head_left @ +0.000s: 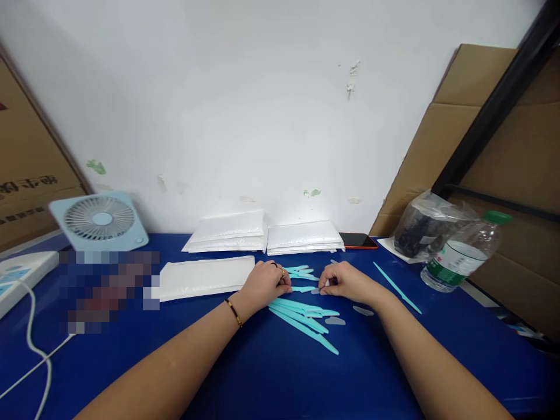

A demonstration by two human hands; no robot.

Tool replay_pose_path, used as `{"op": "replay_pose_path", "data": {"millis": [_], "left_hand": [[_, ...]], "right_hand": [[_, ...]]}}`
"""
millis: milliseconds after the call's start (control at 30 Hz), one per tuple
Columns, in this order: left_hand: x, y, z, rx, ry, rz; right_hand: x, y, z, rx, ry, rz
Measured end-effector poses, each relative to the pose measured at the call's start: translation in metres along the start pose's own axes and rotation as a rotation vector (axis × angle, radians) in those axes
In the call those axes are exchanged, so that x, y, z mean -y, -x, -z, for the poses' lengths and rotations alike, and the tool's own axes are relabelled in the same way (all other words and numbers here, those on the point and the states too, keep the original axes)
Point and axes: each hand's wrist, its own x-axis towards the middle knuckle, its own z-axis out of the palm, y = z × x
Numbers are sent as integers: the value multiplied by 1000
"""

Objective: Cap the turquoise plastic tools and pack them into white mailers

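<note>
My left hand (268, 281) is closed on the handle end of a turquoise eyebrow razor (301, 289), which points right. At its tip, my right hand (339, 280) pinches a small translucent blade cap (315, 291). Whether the cap touches the blade I cannot tell. Just behind lie several more turquoise razors (301, 272), partly covered by my left hand. Nearer to me, another group of razors (306, 324) is fanned out. Loose caps lie close to my right hand, one cap (335, 321) by the fan and another cap (363, 311) under my right wrist.
A single razor (396, 287) lies to the right. White padded envelopes (227, 233) are stacked by the wall, with one envelope (205, 277) left of my hand. A phone (359, 240), water bottle (461, 256), bagged cup (422, 230), fan (102, 220) and power strip (21, 274) surround the blue table.
</note>
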Motion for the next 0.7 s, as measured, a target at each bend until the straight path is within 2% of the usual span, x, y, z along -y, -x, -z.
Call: {"op": "replay_pose_path", "data": {"millis": [133,467,600,667,700], "left_hand": [[1,-1,0,6,12,9],[1,-6,-7,-42,5,-36],[-4,-2,2,-89,8,-42],[-8,3,11,-40,70,-90],[-9,6,15,17,114,-125]], "right_hand": [[-1,-1,-2,-60,61,12],[8,-11,-13,-67,99,72],[6,2,7,-80,79,14],[1,18,22,-15,67,-86],[-2,25,29,60,67,-145]]}}
